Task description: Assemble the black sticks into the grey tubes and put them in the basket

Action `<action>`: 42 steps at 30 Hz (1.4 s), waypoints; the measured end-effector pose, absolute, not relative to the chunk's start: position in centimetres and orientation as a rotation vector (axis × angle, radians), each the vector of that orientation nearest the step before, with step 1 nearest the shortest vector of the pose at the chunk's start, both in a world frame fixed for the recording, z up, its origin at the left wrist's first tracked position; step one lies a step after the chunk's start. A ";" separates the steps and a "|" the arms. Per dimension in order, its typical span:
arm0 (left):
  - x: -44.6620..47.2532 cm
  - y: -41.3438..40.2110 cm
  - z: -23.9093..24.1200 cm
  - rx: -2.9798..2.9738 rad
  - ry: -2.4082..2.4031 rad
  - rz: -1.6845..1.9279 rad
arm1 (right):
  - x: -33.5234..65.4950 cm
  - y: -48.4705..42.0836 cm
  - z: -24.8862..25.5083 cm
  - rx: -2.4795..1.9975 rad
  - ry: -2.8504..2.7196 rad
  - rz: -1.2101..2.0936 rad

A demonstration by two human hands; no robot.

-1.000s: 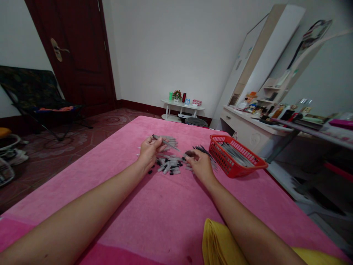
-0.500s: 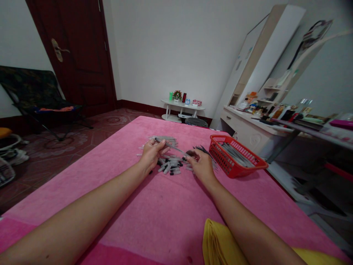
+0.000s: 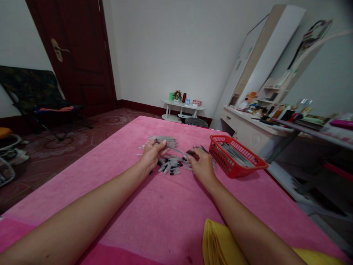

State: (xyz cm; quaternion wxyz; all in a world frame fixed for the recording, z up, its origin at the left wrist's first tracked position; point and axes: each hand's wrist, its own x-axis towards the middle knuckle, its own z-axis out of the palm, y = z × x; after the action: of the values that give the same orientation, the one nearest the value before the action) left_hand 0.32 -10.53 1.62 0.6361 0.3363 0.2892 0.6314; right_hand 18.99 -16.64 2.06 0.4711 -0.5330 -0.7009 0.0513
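A thin grey pen (image 3: 175,148) slants between my hands above the pink cloth. My left hand (image 3: 151,152) is closed round its far-left end, thumb and fingers pinching it. At its lower right end, my right hand (image 3: 200,162) pinches the pen tip; whether a cap is there too is hidden by the fingers. Below and between the hands lies a pile of clear and black pen caps (image 3: 171,166). Several pens (image 3: 168,139) lie in a row just behind my left hand. More dark-tipped pieces show partly behind my right hand.
To the right of my right hand stands a red plastic basket (image 3: 220,156) with many grey pen parts (image 3: 238,156) inside. A yellow cloth (image 3: 217,243) lies under my right forearm. Beyond the pink-covered table (image 3: 132,206) are a small white table (image 3: 180,103) and a cluttered dresser (image 3: 248,125).
The pen between my hands has straightened slightly, its middle shifting a little. Both hands stay in almost the same place, still on the pen.
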 end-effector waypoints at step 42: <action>1.5 -13.1 3.2 1.130 0.531 1.319 | 19.5 -17.9 6.3 -1.388 -1.783 0.982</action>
State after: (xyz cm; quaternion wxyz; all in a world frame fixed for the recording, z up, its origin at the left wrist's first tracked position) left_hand 1.48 -13.14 3.24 0.6152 0.4906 0.2306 0.5724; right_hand 19.53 -17.90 6.33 0.3325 -0.5314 -0.6826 0.3758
